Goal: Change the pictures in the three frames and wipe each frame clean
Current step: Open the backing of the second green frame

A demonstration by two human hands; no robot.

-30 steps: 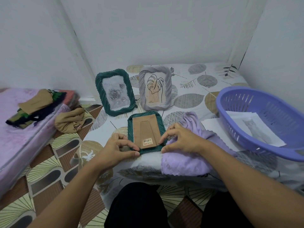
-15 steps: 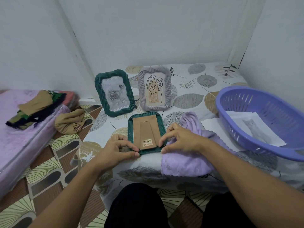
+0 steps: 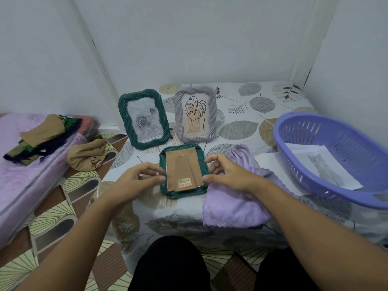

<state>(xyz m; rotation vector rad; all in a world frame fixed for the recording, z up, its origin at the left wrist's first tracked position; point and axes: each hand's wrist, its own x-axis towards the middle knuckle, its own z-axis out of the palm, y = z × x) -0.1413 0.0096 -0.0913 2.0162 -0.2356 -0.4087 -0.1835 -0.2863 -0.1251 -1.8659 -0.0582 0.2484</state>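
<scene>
Dark green twisted-rope picture frame point(image 3: 183, 194), face down, lies flat on the leaf-patterned tablecloth point(image 3: 241, 114) right in front of me, near the table's front edge. Its brown cardboard back point(image 3: 182, 169) faces up, with a folded easel stand running down the middle and a small orange barcode sticker point(image 3: 184, 183) near the bottom edge. Small metal tabs show at the corners of the backing.

My left hand point(image 3: 136, 181) sits at the frame's left side, fingers loosely curled, thumb tip touching the left rim. My right hand point(image 3: 228, 175) mirrors it on the right side, fingers bent, thumb tip against the right rim low down. Neither hand wraps the frame; whether I am actually pinching the rim, I cannot tell.

My right wrist rests on a crumpled lilac microfibre cloth point(image 3: 233, 206), which lies just beside the frame and hangs over the table's edge.

Behind the flat frame stand two more, upright and tilted back: a second dark green rope frame point(image 3: 123, 114) holding a grey rose print, and beside it a pale lilac rope frame point(image 3: 213, 120) holding a line-drawn leaf picture.

To the right sits a purple slotted plastic basket point(image 3: 294, 131) with printed sheets point(image 3: 323, 164) inside, one showing a grey cat.
</scene>
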